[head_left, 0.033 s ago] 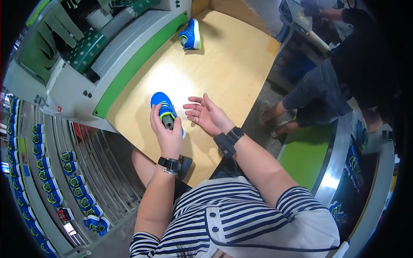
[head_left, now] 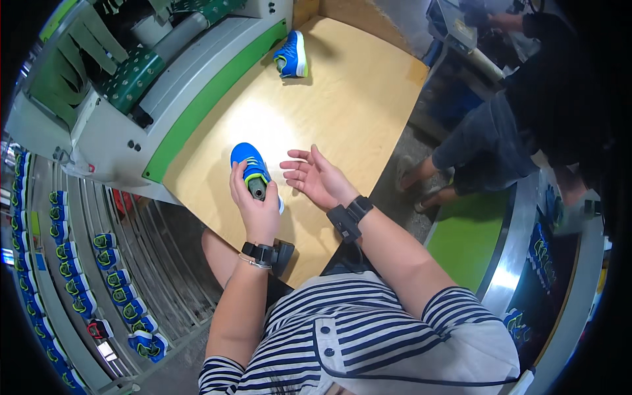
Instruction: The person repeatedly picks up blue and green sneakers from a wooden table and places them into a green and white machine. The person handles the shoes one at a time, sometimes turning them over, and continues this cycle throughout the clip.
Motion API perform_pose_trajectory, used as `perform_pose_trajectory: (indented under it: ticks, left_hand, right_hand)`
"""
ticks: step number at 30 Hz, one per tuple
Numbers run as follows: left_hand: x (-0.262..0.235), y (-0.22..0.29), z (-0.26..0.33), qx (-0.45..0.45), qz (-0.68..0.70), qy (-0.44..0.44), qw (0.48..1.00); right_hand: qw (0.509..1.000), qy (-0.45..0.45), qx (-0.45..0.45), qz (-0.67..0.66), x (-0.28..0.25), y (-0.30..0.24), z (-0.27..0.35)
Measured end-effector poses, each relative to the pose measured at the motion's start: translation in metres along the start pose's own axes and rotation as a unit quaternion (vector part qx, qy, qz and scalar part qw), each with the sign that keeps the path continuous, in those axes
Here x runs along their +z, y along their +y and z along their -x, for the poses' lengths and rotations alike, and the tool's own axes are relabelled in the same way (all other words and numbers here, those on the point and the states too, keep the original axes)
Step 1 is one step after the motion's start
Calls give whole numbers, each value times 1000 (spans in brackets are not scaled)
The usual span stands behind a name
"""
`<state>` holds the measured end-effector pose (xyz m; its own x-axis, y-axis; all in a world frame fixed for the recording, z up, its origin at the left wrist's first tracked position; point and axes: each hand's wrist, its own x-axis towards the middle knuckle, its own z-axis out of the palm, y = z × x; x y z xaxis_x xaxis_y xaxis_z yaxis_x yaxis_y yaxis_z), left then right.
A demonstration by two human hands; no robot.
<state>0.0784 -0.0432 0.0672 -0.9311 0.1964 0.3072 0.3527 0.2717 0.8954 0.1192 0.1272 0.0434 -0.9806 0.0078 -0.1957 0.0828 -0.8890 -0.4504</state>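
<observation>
My left hand (head_left: 258, 214) is wrapped round the heel of a blue sneaker (head_left: 244, 153) with lime-green laces and collar. A dark shoe last (head_left: 257, 189) fills its opening. The toe points away from me over the wooden table (head_left: 342, 125). Just right of the shoe, my right hand (head_left: 317, 176) hovers palm up with its fingers spread, holding nothing. At the far end of the table lies a second blue sneaker (head_left: 290, 55) with a white and lime sole, tipped onto its side.
Left of the table stands a grey machine with a green edge (head_left: 220, 99) and hanging strips (head_left: 92, 39). Racks at lower left carry rows of blue shoes (head_left: 122, 293). To the right, a co-worker (head_left: 487, 145) sits by a green-topped platform (head_left: 471, 227). More shoes (head_left: 517, 326) are at lower right.
</observation>
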Motion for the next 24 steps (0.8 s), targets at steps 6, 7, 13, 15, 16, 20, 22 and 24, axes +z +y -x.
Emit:
perform_pose_trajectory:
  ticks: [6,7,13,15,16,20,22,24]
  left_hand:
    - [-1,1,0,2,-2,-1,1000]
    - [-2,1,0,1,1,-3,1000]
    - [-2,0,0,5,-2,-7,1000]
    - [-1,-2,0,8,-4,-6,1000]
    - [-1,-2,0,10,-5,-5,1000]
    - [-2,-1,0,7,-6,-9,1000]
    - [-2,1,0,0,-2,-9,1000]
    - [-2,1,0,-2,2,-9,1000]
  right_hand:
    - [1000,-9,6,15,-2,0,-2]
    - [1000,-9,6,15,-1,0,-1]
    - [1000,-14,3,12,0,0,0]
    - [1000,-11,3,15,0,-1,0]
    - [1000,-10,3,16,0,-1,0]
    - [1000,-15,4,17,0,-1,0]
    - [1000,-18,8,19,0,-1,0]
    - [1000,-18,6,18,0,-1,0]
